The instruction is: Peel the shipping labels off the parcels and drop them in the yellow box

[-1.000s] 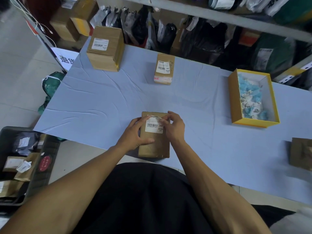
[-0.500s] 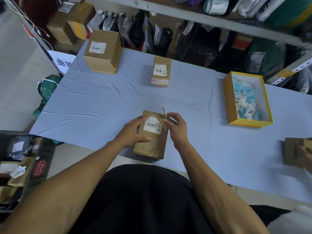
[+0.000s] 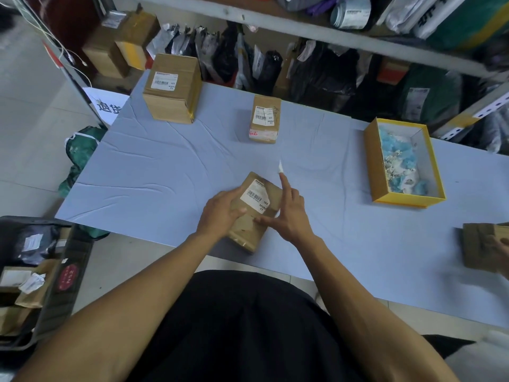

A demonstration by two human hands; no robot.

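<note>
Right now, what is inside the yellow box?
The yellow box holds a loose heap of pale blue and white scraps, likely peeled labels. Whatever lies beneath the heap is covered.

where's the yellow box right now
In the head view, the yellow box sits on the blue table's right side, right of the small labelled parcel.
</note>
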